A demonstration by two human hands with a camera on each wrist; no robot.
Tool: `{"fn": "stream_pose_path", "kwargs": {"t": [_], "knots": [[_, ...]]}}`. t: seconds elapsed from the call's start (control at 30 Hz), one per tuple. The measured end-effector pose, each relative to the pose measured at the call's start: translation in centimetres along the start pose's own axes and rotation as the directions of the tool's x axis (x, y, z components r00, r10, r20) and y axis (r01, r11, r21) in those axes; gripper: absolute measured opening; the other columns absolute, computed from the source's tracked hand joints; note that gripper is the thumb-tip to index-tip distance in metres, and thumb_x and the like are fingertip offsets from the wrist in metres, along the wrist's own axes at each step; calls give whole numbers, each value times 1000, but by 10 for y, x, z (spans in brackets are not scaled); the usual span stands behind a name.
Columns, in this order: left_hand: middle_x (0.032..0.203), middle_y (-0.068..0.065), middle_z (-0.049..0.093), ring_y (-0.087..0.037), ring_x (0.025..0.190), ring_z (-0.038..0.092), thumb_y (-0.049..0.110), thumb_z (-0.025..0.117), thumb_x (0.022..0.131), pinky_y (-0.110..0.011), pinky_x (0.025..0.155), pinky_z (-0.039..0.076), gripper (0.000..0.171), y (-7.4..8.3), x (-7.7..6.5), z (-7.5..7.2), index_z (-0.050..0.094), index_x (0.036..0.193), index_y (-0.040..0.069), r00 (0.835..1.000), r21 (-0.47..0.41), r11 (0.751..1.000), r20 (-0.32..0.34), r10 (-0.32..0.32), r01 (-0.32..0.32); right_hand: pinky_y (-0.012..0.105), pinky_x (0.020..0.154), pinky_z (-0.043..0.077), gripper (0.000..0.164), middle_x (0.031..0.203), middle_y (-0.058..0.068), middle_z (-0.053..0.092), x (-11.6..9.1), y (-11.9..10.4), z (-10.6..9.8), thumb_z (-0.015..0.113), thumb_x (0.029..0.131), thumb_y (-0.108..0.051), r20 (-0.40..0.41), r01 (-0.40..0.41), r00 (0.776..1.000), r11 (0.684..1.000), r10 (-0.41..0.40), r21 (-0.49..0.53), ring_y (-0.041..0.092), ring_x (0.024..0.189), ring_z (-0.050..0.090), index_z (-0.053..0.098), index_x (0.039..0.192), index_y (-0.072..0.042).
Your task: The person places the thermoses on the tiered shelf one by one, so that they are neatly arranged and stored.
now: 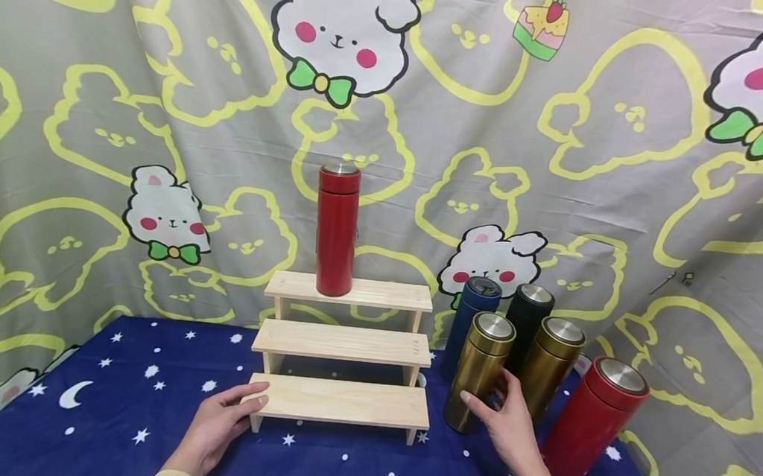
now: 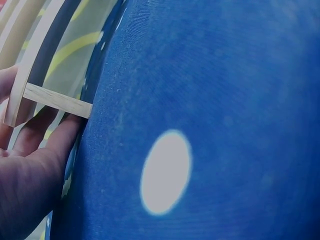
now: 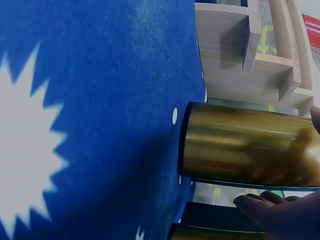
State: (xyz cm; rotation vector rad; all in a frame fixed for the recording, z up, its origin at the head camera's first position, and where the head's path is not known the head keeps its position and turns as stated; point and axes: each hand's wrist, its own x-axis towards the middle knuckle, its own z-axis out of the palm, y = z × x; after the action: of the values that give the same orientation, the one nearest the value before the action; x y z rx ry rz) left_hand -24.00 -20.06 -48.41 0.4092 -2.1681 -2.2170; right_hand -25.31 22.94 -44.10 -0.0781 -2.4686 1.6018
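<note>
- Front gold bottle (image 1: pixel 476 369): upper end cut off in right wrist view
- Right hand (image 1: pixel 511 424): fingers spread wide around bottle, fingertips partly hidden; bottle at 11 o'clock
- Left hand (image 1: pixel 222 420): fingers holding wooden stand (image 1: pixel 342 401), at 2 o'clock

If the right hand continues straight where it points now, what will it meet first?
Most likely the nearer gold bottle: the right hand has its thumb and fingers on either side of it, though whether they already touch is unclear.

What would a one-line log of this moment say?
left hand: holds wooden rack | right hand: at front gold bottle, grip unclear | one red bottle: upright atop rack
</note>
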Motion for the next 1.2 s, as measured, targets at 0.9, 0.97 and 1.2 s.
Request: {"fn": "stream_pose_path", "kwargs": {"t": [0.9,0.97,1.2], "knots": [[143,-31,42,-30,117,54,17,79,85,-52,99,43,45,0,1,1,66,122,-4,1000,6,1000,-8,7,-7,54,103,40,72,139,32,45,2,-8,-2,78,87,-18,-34,43,999,999,-43,19,45,125,46,36,140,7],[143,-31,42,-30,118,54,17,80,84,-52,99,43,45,0,1,1,67,122,-4,1000,9,1000,-13,4,-4,54,102,41,72,137,31,47,2,-12,-3,78,86,-17,-39,55,998,998,-54,23,44,124,48,37,140,7],[142,-31,42,-29,116,55,22,82,82,-50,98,45,48,-1,1,0,68,121,-3,1000,17,1000,-10,2,-2,49,100,44,70,135,28,51,3,-25,-4,79,86,-19,-46,88,995,994,-85,62,39,121,52,40,140,5]]}}
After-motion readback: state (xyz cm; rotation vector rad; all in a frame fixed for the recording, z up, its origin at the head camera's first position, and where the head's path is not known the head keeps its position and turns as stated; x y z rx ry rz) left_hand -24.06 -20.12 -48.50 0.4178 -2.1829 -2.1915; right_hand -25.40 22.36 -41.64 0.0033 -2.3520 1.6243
